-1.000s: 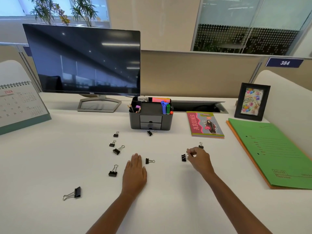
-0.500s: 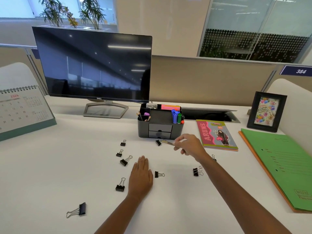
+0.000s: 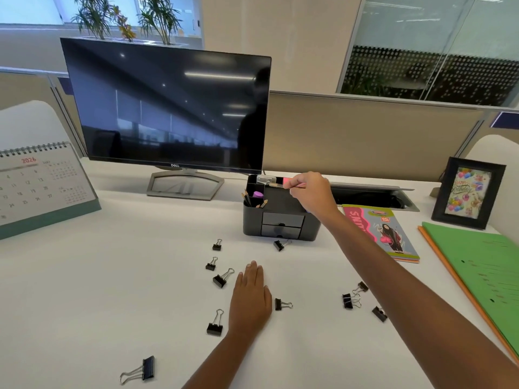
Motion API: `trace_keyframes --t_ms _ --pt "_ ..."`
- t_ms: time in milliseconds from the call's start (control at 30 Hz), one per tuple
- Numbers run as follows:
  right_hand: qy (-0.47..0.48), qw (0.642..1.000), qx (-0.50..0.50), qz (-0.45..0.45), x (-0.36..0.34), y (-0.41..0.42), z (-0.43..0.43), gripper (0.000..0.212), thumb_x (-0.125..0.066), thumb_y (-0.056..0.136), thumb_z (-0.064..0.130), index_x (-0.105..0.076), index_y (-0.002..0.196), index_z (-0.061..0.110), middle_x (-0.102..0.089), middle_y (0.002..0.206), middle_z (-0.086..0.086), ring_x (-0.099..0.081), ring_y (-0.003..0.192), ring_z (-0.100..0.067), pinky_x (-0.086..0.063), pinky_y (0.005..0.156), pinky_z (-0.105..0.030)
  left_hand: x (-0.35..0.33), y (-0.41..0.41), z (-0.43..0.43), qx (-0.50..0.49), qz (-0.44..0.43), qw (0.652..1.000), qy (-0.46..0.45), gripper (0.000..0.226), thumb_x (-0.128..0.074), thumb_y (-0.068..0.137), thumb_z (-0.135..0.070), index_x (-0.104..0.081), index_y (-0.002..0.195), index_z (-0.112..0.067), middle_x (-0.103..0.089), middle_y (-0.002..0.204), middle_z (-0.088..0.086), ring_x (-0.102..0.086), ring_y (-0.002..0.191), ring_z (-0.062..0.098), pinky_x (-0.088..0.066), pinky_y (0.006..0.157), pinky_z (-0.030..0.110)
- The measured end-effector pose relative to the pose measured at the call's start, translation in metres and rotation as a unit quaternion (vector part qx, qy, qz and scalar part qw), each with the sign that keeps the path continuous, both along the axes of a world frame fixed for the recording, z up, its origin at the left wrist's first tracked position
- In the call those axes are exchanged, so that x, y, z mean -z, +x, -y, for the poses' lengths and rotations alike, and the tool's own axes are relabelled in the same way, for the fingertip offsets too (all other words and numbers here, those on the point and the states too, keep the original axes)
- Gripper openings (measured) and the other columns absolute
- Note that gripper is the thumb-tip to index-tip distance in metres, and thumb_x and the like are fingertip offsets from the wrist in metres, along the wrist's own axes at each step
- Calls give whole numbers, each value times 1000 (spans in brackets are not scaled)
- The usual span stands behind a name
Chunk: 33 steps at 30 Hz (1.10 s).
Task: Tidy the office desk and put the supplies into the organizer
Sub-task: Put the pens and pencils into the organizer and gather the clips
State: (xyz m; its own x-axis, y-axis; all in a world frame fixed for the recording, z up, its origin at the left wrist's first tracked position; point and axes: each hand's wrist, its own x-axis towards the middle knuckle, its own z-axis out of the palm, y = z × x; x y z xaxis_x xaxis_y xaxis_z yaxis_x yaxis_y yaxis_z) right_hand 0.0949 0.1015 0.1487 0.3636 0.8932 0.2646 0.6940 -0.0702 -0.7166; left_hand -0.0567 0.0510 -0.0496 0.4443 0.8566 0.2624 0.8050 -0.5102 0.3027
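A dark grey desk organizer (image 3: 281,222) with two small drawers stands at the middle back of the white desk; pencils (image 3: 248,198) stick up in its left compartment. My right hand (image 3: 310,193) hovers over the organizer's top and pinches a thin pencil-like stick (image 3: 276,185) that points left over the back compartments. My left hand (image 3: 250,300) lies flat on the desk, fingers straight. Several black binder clips are scattered around it: one by the drawers (image 3: 279,245), one right of my left hand (image 3: 281,304), a big one near the front (image 3: 143,370).
A monitor (image 3: 168,108) stands behind the organizer and a desk calendar (image 3: 42,186) at the left. To the right lie a colourful notebook (image 3: 384,234) and a green folder (image 3: 483,276), with a photo frame (image 3: 467,193) and a cable hatch (image 3: 373,192) behind them.
My right hand let go of a clip at the right, took up the thin stick in front of the organizer and lifted it over the organizer's top. My left hand stayed flat.
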Motion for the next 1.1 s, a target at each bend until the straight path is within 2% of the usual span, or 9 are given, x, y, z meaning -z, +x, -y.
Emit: trace_keyframes --t_ms 200,400,533,633,700,833,933,1033,1100 --pt "-8 997 -41 70 5 -11 -30 17 -54 82 -5 -69 88 3 -69 94 -12 -58 83 -21 -34 63 -13 -1 3 -7 -17 -14 1000 -11 49 -34 76 -24 -67 107 -8 -66 115 8 -64 105 20 -28 98 33" --pt "-61 990 -69 110 13 -20 -49 26 -44 84 -10 -66 90 2 -66 99 -16 -59 88 -27 -37 61 -20 1 3 -6 -20 -13 999 -45 49 -34 77 -25 -67 109 -8 -65 117 7 -63 107 19 -13 106 25" --pt "-79 986 -85 118 19 -22 -56 27 -44 83 -12 -65 91 2 -66 100 -16 -57 88 -26 -32 49 -16 3 3 -6 -24 -14 998 -55 49 -35 78 -26 -65 112 -8 -64 121 7 -62 110 18 -10 107 25" --pt "-78 989 -88 86 24 -21 -58 24 -45 85 -10 -65 94 2 -66 100 -16 -57 86 -24 -37 57 -14 1 3 -6 -20 -13 998 -59 49 -36 77 -27 -65 113 -10 -63 121 5 -61 110 17 -19 105 26" --pt "-53 994 -80 58 28 -19 -52 24 -44 88 -7 -65 95 1 -65 100 -14 -56 86 -22 -39 60 -17 0 2 -6 -16 -12 998 -60 48 -36 77 -28 -65 112 -11 -63 121 4 -62 109 16 -24 101 28" --pt "87 995 -50 30 50 -8 -21 19 -47 88 -6 -66 89 1 -66 93 -11 -57 82 -14 -39 66 -3 2 3 -8 -16 1 999 -47 48 -37 77 -27 -64 113 -10 -63 121 5 -62 109 17 -18 105 25" --pt "104 993 -41 42 88 3 10 17 -50 86 -8 -65 86 1 -64 89 -11 -58 80 -15 -39 72 0 2 3 -7 -10 -4 999 -42 49 -36 77 -27 -64 113 -10 -63 122 5 -62 109 17 -19 105 24" --pt "93 989 -29 112 136 7 38 22 -45 89 7 -66 88 4 -65 89 -10 -62 81 -20 -37 79 -3 5 0 -8 -13 -4 999 -33 49 -36 78 -27 -64 114 -9 -63 122 6 -61 110 18 -9 108 21" --pt "72 982 -17 175 162 11 55 43 -30 94 26 -68 92 8 -68 95 -9 -65 87 -21 -45 77 -11 5 1 -8 -19 0 1000 -19 49 -36 78 -27 -65 113 -8 -63 121 7 -62 109 19 -11 108 22"
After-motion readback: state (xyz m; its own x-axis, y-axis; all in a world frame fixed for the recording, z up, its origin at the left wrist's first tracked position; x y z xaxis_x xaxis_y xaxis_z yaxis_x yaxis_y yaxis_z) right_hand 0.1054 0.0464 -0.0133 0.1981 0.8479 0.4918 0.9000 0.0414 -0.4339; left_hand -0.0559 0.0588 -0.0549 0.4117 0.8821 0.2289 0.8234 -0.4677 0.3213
